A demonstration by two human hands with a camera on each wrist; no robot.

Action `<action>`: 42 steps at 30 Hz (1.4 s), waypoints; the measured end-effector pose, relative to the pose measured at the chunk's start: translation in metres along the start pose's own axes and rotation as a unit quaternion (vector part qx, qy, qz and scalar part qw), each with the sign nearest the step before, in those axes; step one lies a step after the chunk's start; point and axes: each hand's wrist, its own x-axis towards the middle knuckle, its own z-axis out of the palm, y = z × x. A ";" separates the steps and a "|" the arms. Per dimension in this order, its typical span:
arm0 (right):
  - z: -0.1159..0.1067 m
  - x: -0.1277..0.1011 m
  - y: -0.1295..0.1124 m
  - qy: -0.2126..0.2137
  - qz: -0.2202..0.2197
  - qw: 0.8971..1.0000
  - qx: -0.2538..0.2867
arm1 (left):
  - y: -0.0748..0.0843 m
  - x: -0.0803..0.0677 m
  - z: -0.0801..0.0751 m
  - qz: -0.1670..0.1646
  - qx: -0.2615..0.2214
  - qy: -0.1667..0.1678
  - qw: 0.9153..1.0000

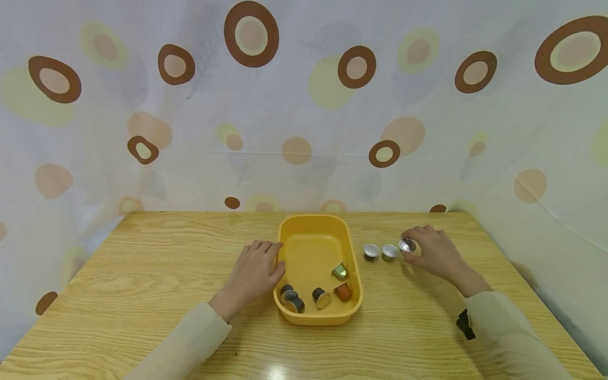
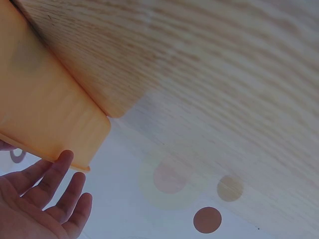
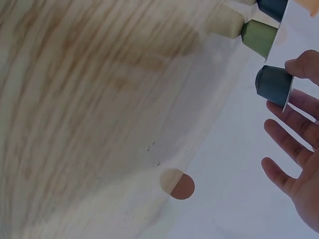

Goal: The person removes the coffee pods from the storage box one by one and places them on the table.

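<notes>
A yellow tray (image 1: 349,248) sits mid-table with several coffee capsules in it: a green-gold one (image 1: 340,271), an orange one (image 1: 343,291) and dark ones (image 1: 295,304). My left hand (image 1: 256,266) lies flat beside the tray's left wall; in the left wrist view its straight fingers (image 2: 60,172) touch the tray (image 2: 45,114). To the right of the tray, two foil-topped capsules (image 1: 371,251) (image 1: 389,252) stand on the table. My right hand (image 1: 429,248) pinches a third, dark blue-grey capsule (image 1: 407,245) (image 3: 273,84) beside them, next to the green capsule (image 3: 259,37).
The wooden table (image 1: 142,274) is backed and flanked by a white curtain (image 1: 304,132) with brown and yellow circles, which falls close to the table's right edge. Bare wood lies to the left of and in front of the tray.
</notes>
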 end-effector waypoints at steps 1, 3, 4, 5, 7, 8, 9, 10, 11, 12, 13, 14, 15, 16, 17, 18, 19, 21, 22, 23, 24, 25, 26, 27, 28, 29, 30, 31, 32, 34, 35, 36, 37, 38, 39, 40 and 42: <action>0.001 0.000 0.001 -0.002 0.002 1.000 0.000 | 0.000 0.000 0.000 0.000 0.000 0.000 1.000; 0.001 -0.001 0.002 -0.006 0.005 1.000 0.000 | 0.000 0.000 0.000 -0.001 0.001 -0.002 1.000; 0.002 -0.002 0.002 -0.008 0.006 1.000 0.000 | 0.001 0.000 -0.001 -0.001 0.002 -0.003 1.000; 0.002 -0.002 0.003 -0.011 0.009 1.000 0.000 | 0.001 0.000 -0.001 -0.002 0.001 -0.004 1.000; 0.003 -0.003 0.003 -0.016 0.012 1.000 0.001 | 0.001 0.000 -0.002 -0.002 0.000 -0.005 1.000; 0.003 -0.003 0.003 -0.018 0.014 1.000 0.001 | 0.001 0.000 -0.002 -0.002 0.000 -0.006 1.000; 0.003 -0.003 0.003 -0.020 0.015 1.000 0.001 | 0.002 0.000 -0.002 -0.002 -0.001 -0.005 1.000; 0.003 -0.004 0.003 -0.022 0.016 1.000 0.002 | 0.002 0.000 -0.002 -0.002 -0.003 -0.004 1.000; 0.003 -0.004 0.003 -0.024 0.017 1.000 0.001 | 0.002 0.000 -0.002 -0.001 -0.004 -0.002 1.000; 0.004 -0.004 0.003 -0.026 0.016 1.000 0.001 | 0.002 0.000 -0.002 0.000 -0.005 0.000 1.000; 0.004 -0.004 0.003 -0.027 0.017 0.999 0.000 | 0.002 0.000 -0.002 0.001 -0.005 0.002 1.000; 0.004 -0.004 0.003 -0.028 0.018 0.999 -0.001 | 0.002 0.000 -0.002 0.002 -0.005 0.004 1.000; 0.005 -0.005 0.003 -0.029 0.017 0.999 -0.002 | 0.001 0.000 -0.001 0.004 -0.004 0.006 1.000; 0.005 -0.005 0.003 -0.030 0.018 0.999 -0.003 | 0.001 0.000 -0.001 0.005 -0.003 0.007 1.000; 0.006 -0.005 0.003 -0.031 0.018 0.999 -0.004 | 0.001 0.000 -0.001 0.006 -0.002 0.008 1.000; 0.006 -0.005 0.004 -0.033 0.017 0.999 -0.005 | 0.001 0.000 0.000 0.006 -0.001 0.010 1.000; 0.007 -0.005 0.004 -0.034 0.017 0.999 -0.006 | 0.001 0.000 0.000 0.006 -0.001 0.010 1.000; 0.007 -0.004 0.004 -0.037 0.017 0.999 -0.009 | 0.001 0.000 0.000 0.007 -0.003 0.011 1.000; 0.007 -0.004 0.004 -0.040 0.018 0.999 -0.010 | 0.001 0.000 0.000 0.006 -0.004 0.011 1.000; 0.008 -0.004 0.005 -0.043 0.018 0.999 -0.010 | 0.001 0.000 0.000 0.006 -0.005 0.010 1.000; 0.008 -0.004 0.005 -0.045 0.019 0.999 -0.011 | 0.001 0.000 0.000 0.006 -0.005 0.011 1.000; 0.008 -0.004 0.005 -0.047 0.019 0.999 -0.011 | 0.001 0.000 -0.001 0.006 -0.006 0.010 1.000; 0.008 -0.004 0.004 -0.048 0.019 0.999 -0.010 | 0.001 0.000 -0.001 0.005 -0.006 0.009 1.000; 0.008 -0.004 0.004 -0.048 0.019 0.999 -0.009 | 0.001 0.000 -0.001 0.005 -0.006 0.009 1.000; 0.008 -0.005 0.004 -0.048 0.019 0.999 -0.010 | 0.001 0.000 -0.001 0.005 -0.006 0.008 1.000; 0.008 -0.005 0.004 -0.049 0.019 0.999 -0.009 | 0.001 0.000 -0.001 0.005 -0.005 0.008 1.000; 0.008 -0.005 0.004 -0.049 0.019 0.999 -0.009 | 0.001 0.000 -0.001 0.005 -0.005 0.008 1.000; 0.008 -0.005 0.003 -0.049 0.020 0.999 -0.008 | 0.001 0.000 -0.001 0.005 -0.005 0.007 1.000; 0.008 -0.005 0.003 -0.049 0.021 0.999 -0.007 | 0.001 0.000 -0.001 0.005 -0.004 0.007 1.000; 0.008 -0.005 0.004 -0.051 0.025 0.998 -0.004 | 0.001 0.000 -0.001 0.005 -0.004 0.007 1.000; 0.008 -0.005 0.004 -0.052 0.027 0.998 -0.003 | 0.001 0.000 -0.001 0.005 -0.004 0.006 1.000; 0.009 -0.005 0.004 -0.053 0.028 0.998 -0.002 | 0.001 0.000 -0.001 0.005 -0.003 0.005 1.000; 0.009 -0.005 0.004 -0.053 0.030 0.998 -0.001 | 0.001 0.000 -0.001 0.004 -0.002 0.004 1.000; 0.009 -0.005 0.005 -0.054 0.031 0.998 0.000 | 0.001 0.000 -0.001 0.004 -0.002 0.002 1.000; 0.009 -0.005 0.005 -0.054 0.031 0.998 0.001 | 0.001 0.000 -0.001 0.003 -0.001 0.001 1.000; 0.009 -0.005 0.005 -0.054 0.032 0.998 0.001 | 0.001 0.000 -0.001 0.002 0.000 -0.001 1.000; 0.009 -0.005 0.005 -0.054 0.032 0.998 0.001 | 0.001 0.000 -0.001 -0.001 -0.001 -0.005 1.000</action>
